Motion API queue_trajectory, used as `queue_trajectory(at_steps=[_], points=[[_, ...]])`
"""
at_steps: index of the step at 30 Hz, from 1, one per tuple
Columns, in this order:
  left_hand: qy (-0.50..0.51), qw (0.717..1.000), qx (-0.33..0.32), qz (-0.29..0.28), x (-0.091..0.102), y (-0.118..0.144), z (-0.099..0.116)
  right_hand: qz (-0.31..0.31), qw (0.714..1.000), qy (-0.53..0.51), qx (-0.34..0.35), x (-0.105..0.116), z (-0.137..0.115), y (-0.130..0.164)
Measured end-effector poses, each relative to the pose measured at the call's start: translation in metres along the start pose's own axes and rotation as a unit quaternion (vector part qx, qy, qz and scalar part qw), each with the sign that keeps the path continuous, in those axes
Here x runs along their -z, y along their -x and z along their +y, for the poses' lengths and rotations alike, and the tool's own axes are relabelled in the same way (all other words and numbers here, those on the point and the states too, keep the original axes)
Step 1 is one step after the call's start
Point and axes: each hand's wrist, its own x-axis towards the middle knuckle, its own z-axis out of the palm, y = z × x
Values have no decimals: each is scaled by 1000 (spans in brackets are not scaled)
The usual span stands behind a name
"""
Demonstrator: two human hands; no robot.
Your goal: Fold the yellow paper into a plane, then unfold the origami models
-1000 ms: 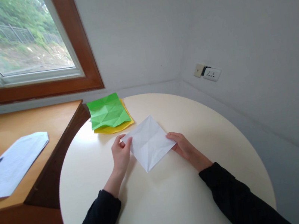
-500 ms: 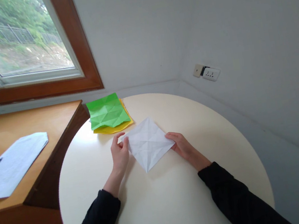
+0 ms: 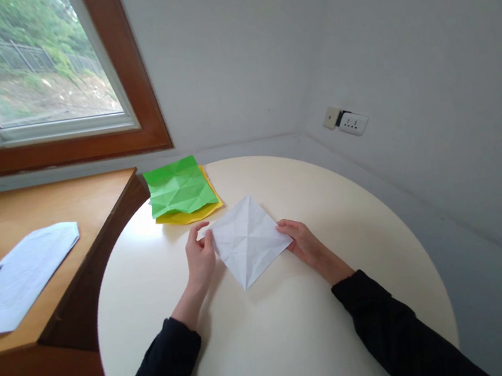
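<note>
Left hand [image 3: 200,262] and right hand [image 3: 304,244] pinch opposite corners of a creased white paper square [image 3: 248,239] lying on the round table [image 3: 279,336].

The paper [image 3: 250,240] lies on the table [image 3: 302,332] between my left hand [image 3: 200,261] and right hand [image 3: 305,244]; folded sheets [image 3: 179,188] sit behind, desk [image 3: 44,208] left.

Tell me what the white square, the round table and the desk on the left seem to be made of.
White square, held at opposite corners by the left hand and right hand: thin matte paper, going by its sharp crease lines. Round table: smooth cream top with a soft sheen, probably laminate or painted board. Desk: wood or wood veneer, with a warm, satin-looking surface.
</note>
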Motion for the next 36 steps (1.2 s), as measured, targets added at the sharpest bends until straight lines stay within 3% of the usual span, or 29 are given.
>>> queue_trajectory(at_steps=[10, 14, 18, 21, 30, 36], points=[[3, 999, 35, -41, -1, 2, 4, -85, 996, 21, 30, 3, 7, 1], [38, 995, 61, -63, -4, 4, 4, -19, 996, 60, 70, 3, 11, -4], [92, 977, 93, -165, -7, 9, 8, 57, 992, 68, 85, 5, 15, -9], [72, 967, 93, -225, -8, 12, 13, 58, 993, 59, 79, 5, 16, -9], [-28, 986, 53, -153, -8, 7, 6, 44, 991, 83, 99, 3, 17, -8], [-11, 992, 41, -119, -7, 5, 0, 36, 986, 108, 119, 4, 18, -8]])
